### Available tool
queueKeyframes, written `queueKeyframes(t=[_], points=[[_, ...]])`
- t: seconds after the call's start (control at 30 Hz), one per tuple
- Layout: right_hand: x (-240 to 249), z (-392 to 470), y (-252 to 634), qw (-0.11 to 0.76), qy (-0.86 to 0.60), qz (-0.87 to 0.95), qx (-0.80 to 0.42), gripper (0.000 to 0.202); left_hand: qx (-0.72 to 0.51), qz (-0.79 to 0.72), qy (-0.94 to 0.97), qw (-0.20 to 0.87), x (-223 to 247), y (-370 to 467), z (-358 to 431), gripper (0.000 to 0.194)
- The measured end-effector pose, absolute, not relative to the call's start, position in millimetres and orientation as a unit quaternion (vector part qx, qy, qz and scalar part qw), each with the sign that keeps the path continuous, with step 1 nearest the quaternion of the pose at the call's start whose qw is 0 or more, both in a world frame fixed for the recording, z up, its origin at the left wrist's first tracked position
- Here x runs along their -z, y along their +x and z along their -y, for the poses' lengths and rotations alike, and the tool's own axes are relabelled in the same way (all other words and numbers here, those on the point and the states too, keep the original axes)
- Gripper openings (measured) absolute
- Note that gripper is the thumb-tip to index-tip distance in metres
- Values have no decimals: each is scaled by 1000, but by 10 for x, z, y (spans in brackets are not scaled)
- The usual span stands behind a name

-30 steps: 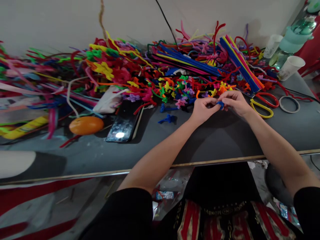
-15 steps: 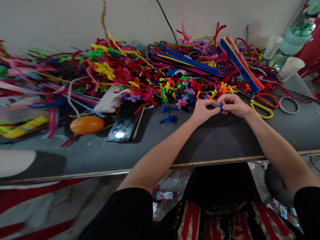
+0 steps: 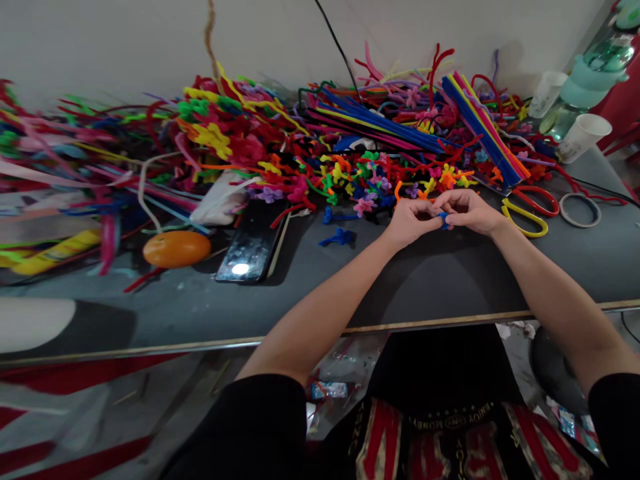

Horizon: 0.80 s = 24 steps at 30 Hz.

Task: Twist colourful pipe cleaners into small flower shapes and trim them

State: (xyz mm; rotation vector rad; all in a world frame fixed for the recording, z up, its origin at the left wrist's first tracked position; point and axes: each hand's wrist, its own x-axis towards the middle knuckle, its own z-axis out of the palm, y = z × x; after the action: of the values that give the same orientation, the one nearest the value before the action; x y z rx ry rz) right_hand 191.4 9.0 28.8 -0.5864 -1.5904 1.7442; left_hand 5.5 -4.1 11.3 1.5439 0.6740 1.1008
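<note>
My left hand (image 3: 411, 221) and my right hand (image 3: 469, 211) meet over the table near the front of the colourful heap. Between their fingertips is a small blue pipe-cleaner piece (image 3: 444, 220), pinched from both sides and mostly hidden by the fingers. To the left of my hands a blue pipe-cleaner flower (image 3: 338, 237) lies on the table, with another blue piece (image 3: 340, 217) just behind it. Small pipe-cleaner flowers (image 3: 367, 187) in several colours are piled just beyond my left hand.
Long pipe-cleaner bundles (image 3: 483, 130) lie across the heap. Scissors (image 3: 529, 213) with red and yellow handles and a roll of tape (image 3: 580, 209) sit at right, below paper cups (image 3: 583, 137) and a bottle (image 3: 583, 87). Leftward are a phone (image 3: 247, 250) and an orange fruit (image 3: 177, 249).
Both hands stay together around the blue piece. The fingers have shifted only slightly, and the piece appears turned a little. The whole view has moved by a few pixels.
</note>
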Motion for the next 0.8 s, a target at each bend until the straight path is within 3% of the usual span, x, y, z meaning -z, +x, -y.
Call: queueKeyframes(t=[0.37, 0.57, 0.8], points=[[-275, -62, 1877, 380, -255, 666, -589, 30, -486, -314, 648, 496, -55, 38, 2, 25], [-185, -148, 1835, 435, -355, 669, -487, 42, -528, -417, 602, 429, -14, 70, -87, 16], [-126, -156, 1838, 384, -437, 728, -363, 29, -534, -476, 574, 399, 3, 84, -113, 10]])
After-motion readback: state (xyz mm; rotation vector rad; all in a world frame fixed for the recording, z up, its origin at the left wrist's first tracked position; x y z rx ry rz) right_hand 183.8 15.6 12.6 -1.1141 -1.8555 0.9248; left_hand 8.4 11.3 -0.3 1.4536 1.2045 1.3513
